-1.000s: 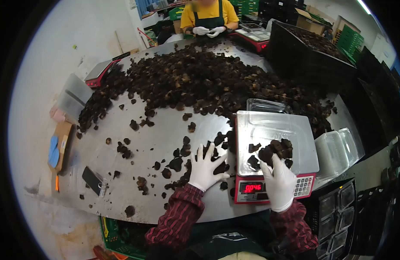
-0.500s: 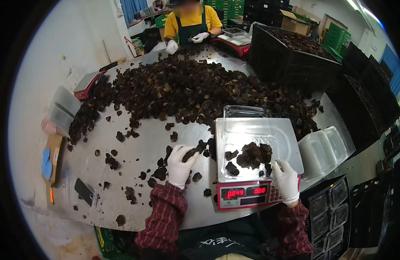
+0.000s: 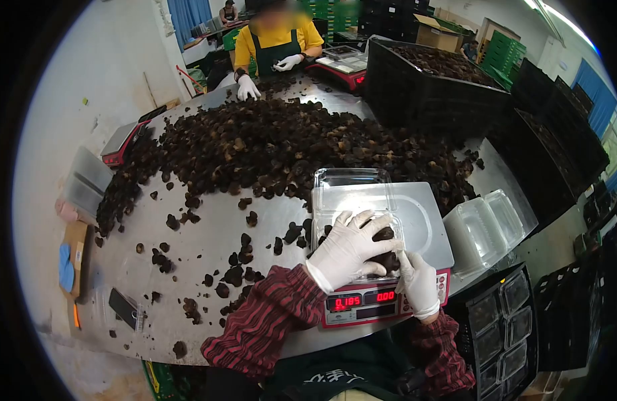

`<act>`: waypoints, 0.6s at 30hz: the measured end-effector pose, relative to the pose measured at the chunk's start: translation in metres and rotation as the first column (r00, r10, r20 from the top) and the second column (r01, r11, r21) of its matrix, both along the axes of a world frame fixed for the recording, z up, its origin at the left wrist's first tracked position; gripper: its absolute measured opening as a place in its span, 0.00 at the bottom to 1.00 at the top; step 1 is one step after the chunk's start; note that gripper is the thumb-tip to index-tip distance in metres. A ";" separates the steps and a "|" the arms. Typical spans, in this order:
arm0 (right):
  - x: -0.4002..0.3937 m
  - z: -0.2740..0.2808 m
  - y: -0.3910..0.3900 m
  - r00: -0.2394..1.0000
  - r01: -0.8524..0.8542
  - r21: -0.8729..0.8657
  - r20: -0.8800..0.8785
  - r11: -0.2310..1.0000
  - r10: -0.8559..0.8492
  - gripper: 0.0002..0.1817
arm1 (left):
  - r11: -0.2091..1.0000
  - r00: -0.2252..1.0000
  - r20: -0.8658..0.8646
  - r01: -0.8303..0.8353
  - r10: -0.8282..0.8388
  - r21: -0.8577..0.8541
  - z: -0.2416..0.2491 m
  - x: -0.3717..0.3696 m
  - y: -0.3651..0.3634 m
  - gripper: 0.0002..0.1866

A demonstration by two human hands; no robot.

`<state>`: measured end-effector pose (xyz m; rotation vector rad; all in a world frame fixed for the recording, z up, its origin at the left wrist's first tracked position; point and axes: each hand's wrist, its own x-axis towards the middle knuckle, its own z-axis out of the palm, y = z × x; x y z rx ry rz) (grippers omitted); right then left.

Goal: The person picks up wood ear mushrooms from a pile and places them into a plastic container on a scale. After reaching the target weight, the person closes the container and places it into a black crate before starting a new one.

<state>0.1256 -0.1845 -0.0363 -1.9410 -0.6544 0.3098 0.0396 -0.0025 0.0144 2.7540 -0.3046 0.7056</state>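
Note:
My left hand (image 3: 348,250), in a white glove, lies with fingers spread over dark, curled pieces like wood ear mushrooms (image 3: 390,260) in a clear plastic container (image 3: 400,230). Its palm hides much of the contents. My right hand (image 3: 418,284), also gloved, pinches the container's near right edge. The container rests on the steel pan of a red digital scale (image 3: 430,210), whose left display reads 0.185. Behind the container its clear lid (image 3: 352,177) stands open.
A wide heap of dark mushrooms (image 3: 268,144) covers the far table. Stacked clear containers (image 3: 479,230) stand right of the scale, above a black crate of packed boxes (image 3: 489,311). A phone (image 3: 123,307) lies at left. A gloved co-worker (image 3: 275,50) is opposite.
My left hand has moved right from the table, bringing mushroom pieces onto the container. The reading has risen from 0.049 to 0.185. The co-worker's hand has reached toward the heap.

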 end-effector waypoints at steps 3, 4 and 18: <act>-0.002 0.003 0.002 0.999 0.006 -0.003 -0.047 1.000 -0.007 0.18 | 1.000 1.000 0.008 0.030 -0.030 0.004 0.001 -0.006 -0.003 0.09; -0.005 0.005 0.004 0.996 0.038 0.005 -0.085 0.999 -0.037 0.19 | 0.997 0.999 -0.036 0.026 -0.024 0.068 0.000 -0.008 -0.005 0.10; 0.005 0.001 -0.015 0.962 0.261 0.150 -0.120 0.954 -0.245 0.16 | 0.627 0.633 -0.117 -0.774 0.765 -0.087 -0.105 -0.193 -0.002 0.26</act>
